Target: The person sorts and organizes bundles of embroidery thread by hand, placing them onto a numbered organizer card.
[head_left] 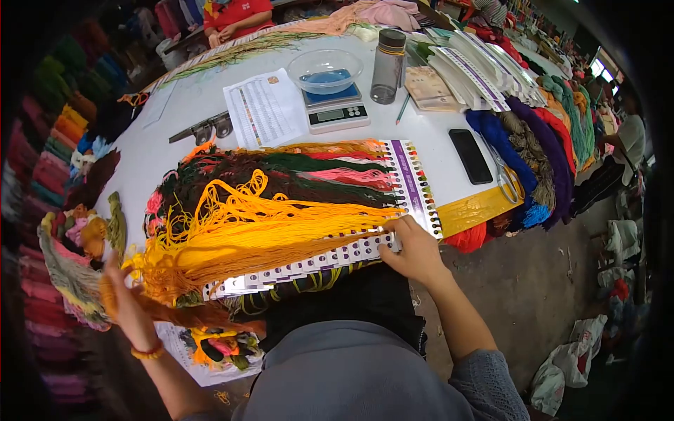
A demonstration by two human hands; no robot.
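My right hand is closed at the right end of a stack of white perforated thread cards, thumb and fingers pinching the card edge where yarn ends meet the holes. Bright yellow yarn and golden-brown yarn stretch left from there, loose and looped. My left hand, blurred, is raised at the lower left with rust-brown yarn around it. Dark green, brown and pink yarns hang from the same card, whose purple-striped strip shows at the right.
Behind the yarn stand a scale with a clear bowl, a printed sheet and a bottle. A phone, scissors and blue yarn lie right. Another person sits across the table.
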